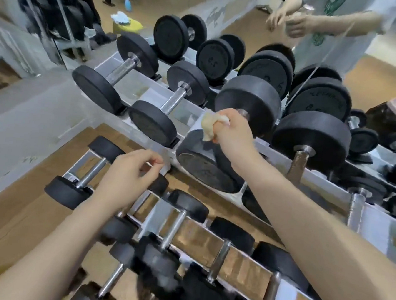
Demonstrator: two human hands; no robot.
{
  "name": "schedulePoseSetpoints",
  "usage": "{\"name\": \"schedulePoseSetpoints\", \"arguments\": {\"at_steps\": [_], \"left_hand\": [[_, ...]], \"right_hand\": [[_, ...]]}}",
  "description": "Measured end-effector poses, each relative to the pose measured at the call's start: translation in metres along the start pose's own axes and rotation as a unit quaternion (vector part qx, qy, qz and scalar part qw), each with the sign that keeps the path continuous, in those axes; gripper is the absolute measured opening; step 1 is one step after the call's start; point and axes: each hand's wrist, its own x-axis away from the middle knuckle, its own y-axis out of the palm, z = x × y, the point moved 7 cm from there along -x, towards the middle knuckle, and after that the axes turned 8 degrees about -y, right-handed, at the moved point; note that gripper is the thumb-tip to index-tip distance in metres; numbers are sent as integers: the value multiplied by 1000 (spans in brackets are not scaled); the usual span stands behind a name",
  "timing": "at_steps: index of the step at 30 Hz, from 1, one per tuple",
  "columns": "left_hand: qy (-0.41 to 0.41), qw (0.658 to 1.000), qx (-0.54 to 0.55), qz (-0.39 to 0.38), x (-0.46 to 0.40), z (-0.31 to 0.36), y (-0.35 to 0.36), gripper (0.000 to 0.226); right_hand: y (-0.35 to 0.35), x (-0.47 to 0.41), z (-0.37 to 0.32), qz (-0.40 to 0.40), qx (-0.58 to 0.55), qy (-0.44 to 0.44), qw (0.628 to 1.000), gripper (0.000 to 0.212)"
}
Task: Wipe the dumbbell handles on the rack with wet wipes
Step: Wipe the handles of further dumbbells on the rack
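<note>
A metal rack (327, 183) carries rows of black dumbbells with chrome handles. My right hand (231, 128) grips a crumpled, yellowish wet wipe (209, 124) wrapped round the handle of the third dumbbell (248, 101) on the upper tier; that handle is mostly hidden by the hand and wipe. My left hand (128, 177) hovers over the lower tier near the rack's front rail, fingers loosely curled, holding nothing. Bare chrome handles show on the two dumbbells to the left (124, 69) (175, 98). To the right, another dumbbell has a rusty handle (298, 162).
A mirror behind the rack reflects the dumbbells and a person in a white shirt (332, 20). Smaller dumbbells (91, 172) fill the lower tier. A blue spray bottle (128, 2) and a cloth on something yellow (126, 23) sit at the far left. Wooden floor lies below.
</note>
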Motion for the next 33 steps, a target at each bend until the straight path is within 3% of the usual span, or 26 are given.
{"name": "schedulePoseSetpoints", "arguments": {"at_steps": [6, 10, 16, 21, 27, 33], "left_hand": [[57, 996, -30, -55, 34, -40, -59, 18], [72, 994, -45, -76, 59, -46, -93, 15], [116, 988, -31, -93, 99, -36, -114, 6], [98, 979, -60, -170, 155, -72, -100, 9], [44, 986, -40, -154, 234, -121, -111, 6], [5, 982, -42, -185, 305, -155, -143, 10]], "right_hand": [[36, 66, -40, 67, -25, 22, 997, 24], [54, 108, -59, 70, -3, 73, 995, 8], [71, 154, -80, 90, 16, 98, 991, 18], [116, 206, -82, 20, 34, 107, 993, 25], [173, 276, -72, -57, 42, 127, 989, 24], [214, 331, -93, -67, 34, 148, 986, 24]]}}
